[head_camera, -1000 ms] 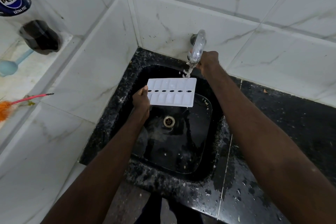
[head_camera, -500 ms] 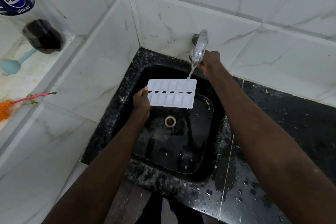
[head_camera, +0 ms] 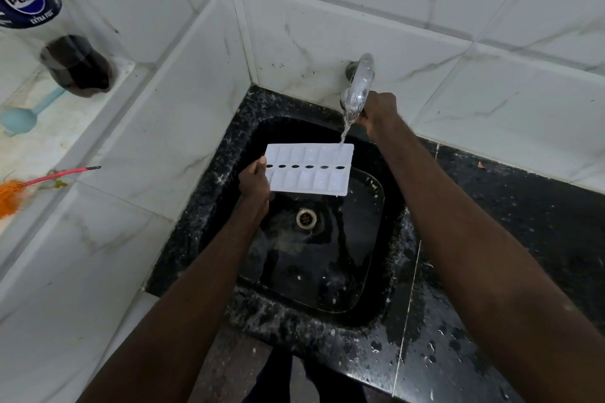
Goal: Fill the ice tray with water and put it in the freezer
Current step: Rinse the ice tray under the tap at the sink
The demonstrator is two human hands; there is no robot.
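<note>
A white ice tray (head_camera: 309, 170) with two rows of cells hovers level over the black sink (head_camera: 376, 301). My left hand (head_camera: 254, 180) grips its left short edge, thumb on top. A chrome tap (head_camera: 358, 83) juts from the tiled wall, and a thin stream of water falls from it onto the tray's far right corner. My right hand (head_camera: 379, 111) is curled round the tap's end, beside the spout. A little water drips off the tray's near right corner.
The sink's metal drain (head_camera: 306, 217) lies under the tray. Wet black granite counter (head_camera: 523, 206) extends to the right. On a ledge at the left stand a Pepsi bottle (head_camera: 49, 26), a blue scoop (head_camera: 23, 118) and an orange-and-pink brush (head_camera: 32, 183).
The stream from the tap has steadied from broken splashes into one thin line landing on the tray's far right corner. Both hands stay where they were.
</note>
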